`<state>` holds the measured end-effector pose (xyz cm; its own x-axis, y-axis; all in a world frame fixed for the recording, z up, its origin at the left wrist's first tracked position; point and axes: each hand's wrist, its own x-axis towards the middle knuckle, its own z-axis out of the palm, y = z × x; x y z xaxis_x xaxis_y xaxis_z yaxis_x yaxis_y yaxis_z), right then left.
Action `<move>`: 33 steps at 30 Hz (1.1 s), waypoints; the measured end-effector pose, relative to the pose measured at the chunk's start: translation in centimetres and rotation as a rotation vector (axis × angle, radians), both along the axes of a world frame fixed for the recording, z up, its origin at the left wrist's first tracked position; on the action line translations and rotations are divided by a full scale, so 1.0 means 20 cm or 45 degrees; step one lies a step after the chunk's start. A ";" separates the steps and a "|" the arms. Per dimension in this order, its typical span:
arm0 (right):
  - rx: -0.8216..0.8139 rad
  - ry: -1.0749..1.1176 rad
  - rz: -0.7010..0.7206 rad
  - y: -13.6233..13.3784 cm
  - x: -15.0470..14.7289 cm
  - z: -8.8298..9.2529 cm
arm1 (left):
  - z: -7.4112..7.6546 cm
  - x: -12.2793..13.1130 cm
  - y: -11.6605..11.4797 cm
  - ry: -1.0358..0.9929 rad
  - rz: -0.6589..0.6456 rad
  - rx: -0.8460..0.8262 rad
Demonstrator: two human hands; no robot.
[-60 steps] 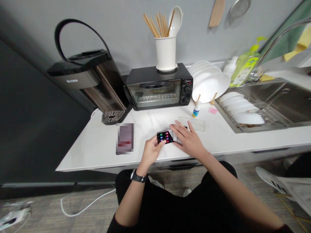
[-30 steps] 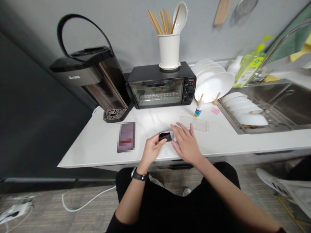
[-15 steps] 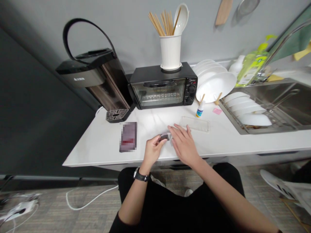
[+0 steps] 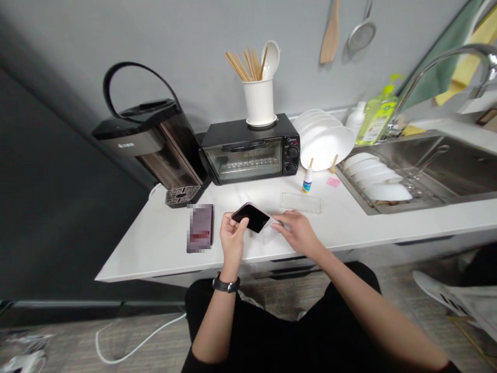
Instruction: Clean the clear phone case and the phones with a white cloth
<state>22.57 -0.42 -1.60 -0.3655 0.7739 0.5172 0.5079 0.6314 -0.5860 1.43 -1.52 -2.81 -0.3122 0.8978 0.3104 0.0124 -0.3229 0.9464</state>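
Observation:
My left hand (image 4: 232,233) grips a smartphone (image 4: 253,217) by its left end, thumb on the dark screen, tilted above the white counter. At the phone's right corner my right hand (image 4: 295,230) pinches a thin whitish sheet (image 4: 271,226); whether it is a wipe or a film I cannot tell. Behind my right hand a clear phone case (image 4: 301,202) lies flat. A small white bottle (image 4: 307,181) with a blue and yellow label stands beyond it, near a pink slip (image 4: 333,182). Left of my hands lies a flat purplish item (image 4: 200,229), blurred out.
A water dispenser (image 4: 155,145) and a toaster oven (image 4: 248,155) stand at the back, with a white utensil holder (image 4: 259,103) on the oven. White plates (image 4: 328,147) stand in a rack beside the sink (image 4: 446,189). The counter's front edge (image 4: 186,271) runs before my knees.
My left hand has raised and tilted the phone so its dark screen faces up. My right hand has gone from outstretched fingers to a pinch at the phone's right edge. The view has shifted.

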 end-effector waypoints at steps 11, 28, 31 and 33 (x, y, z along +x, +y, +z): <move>-0.543 0.928 -0.194 -0.13 -0.12 -0.10 | -0.04 0.21 -0.04 -0.203 -0.448 -0.239; -0.319 0.116 -0.180 0.06 0.11 0.11 | 0.00 0.08 -0.02 -0.056 -0.988 -0.557; -0.351 0.129 -0.185 0.09 0.14 0.09 | -0.01 0.08 0.00 -0.090 -0.884 -0.502; -0.418 0.275 -0.070 0.10 0.16 0.06 | -0.02 0.09 0.01 -0.112 -0.787 -0.449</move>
<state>25.71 1.63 -0.32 -0.2288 0.9264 0.2991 0.3786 0.3678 -0.8494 3.18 -1.37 -3.11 0.2754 0.9607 -0.0336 -0.1553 0.0789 0.9847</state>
